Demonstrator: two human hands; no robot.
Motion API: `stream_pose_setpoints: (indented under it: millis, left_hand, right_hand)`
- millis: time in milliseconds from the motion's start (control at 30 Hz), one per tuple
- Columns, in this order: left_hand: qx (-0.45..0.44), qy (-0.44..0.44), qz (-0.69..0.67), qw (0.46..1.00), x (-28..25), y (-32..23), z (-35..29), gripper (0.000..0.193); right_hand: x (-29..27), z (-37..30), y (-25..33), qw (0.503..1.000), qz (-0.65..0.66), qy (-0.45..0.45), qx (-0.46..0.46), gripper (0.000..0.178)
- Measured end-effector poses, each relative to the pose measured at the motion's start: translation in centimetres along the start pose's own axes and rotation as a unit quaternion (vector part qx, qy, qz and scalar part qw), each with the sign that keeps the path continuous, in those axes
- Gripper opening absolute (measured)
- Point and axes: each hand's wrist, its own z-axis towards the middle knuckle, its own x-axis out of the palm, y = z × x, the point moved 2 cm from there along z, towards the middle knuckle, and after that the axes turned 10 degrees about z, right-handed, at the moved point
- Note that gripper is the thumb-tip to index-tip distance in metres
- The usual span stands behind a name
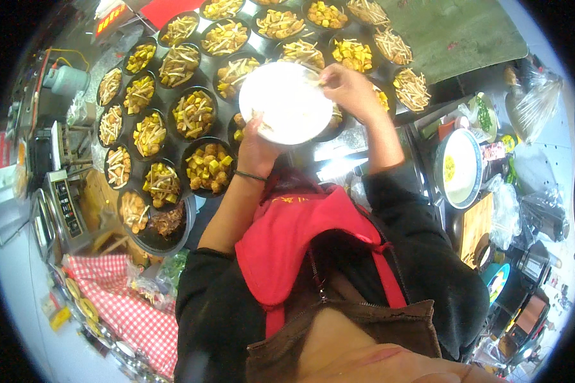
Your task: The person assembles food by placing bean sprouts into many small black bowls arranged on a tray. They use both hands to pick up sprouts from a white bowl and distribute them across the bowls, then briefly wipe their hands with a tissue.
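Observation:
My left hand (258, 150) grips the near left rim of a white bowl (286, 105), which hangs above the laid-out dishes. Glare washes out most of the bowl's inside. At its far right rim, the fingers of my right hand (351, 92) are pinched together; what they hold, if anything, is too small to make out. Below and around the bowl stand many dark round bowls of food. One near my left wrist has yellow and brown chunks (209, 167); another has pale strips over yellow pieces (193, 113). To the right, a bowl of pale strips (411, 89) sits beside my right forearm.
A large white basin with a blue rim (459, 169) stands at right, near clear plastic bags (505, 214). Dark food lies in a pan (167, 220) at lower left. A red-checked cloth (118, 290) and a scale-like appliance (67, 204) are at left. A green-grey board (457, 38) is far right.

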Motion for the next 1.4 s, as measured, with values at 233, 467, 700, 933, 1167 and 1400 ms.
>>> stream_pose_setpoints:
  millis: [233, 467, 700, 933, 1167, 1400]
  left_hand:
    - [0.104, -0.051, -0.028, 0.993, -3.0, -4.6, -1.3, 0.063]
    - [0.256, -0.148, -0.012, 0.955, -7.1, -9.7, -6.6, 0.064]
    - [0.238, -0.122, -0.092, 0.959, -11.4, -9.9, -9.8, 0.067]
    - [0.202, -0.121, -0.102, 0.966, -14.9, -10.0, -11.2, 0.066]
    - [0.141, -0.111, -0.068, 0.981, -14.8, -8.1, -11.6, 0.064]
    - [0.124, -0.019, -0.012, 0.992, -12.5, -6.7, -10.4, 0.062]
  right_hand:
    - [-2.5, -0.6, -2.1, 0.997, -0.013, 0.011, 0.070, 0.017]
    - [6.4, -0.7, 0.0, 0.990, -0.043, 0.117, -0.065, 0.020]
    - [12.8, -0.2, 0.7, 0.986, -0.088, 0.141, -0.022, 0.018]
    - [13.7, -1.7, 1.5, 0.996, -0.071, 0.045, 0.024, 0.014]
    - [15.1, -1.9, 3.6, 0.998, 0.037, -0.039, -0.012, 0.016]
    - [16.6, -3.3, 7.2, 0.978, 0.188, 0.091, 0.020, 0.027]
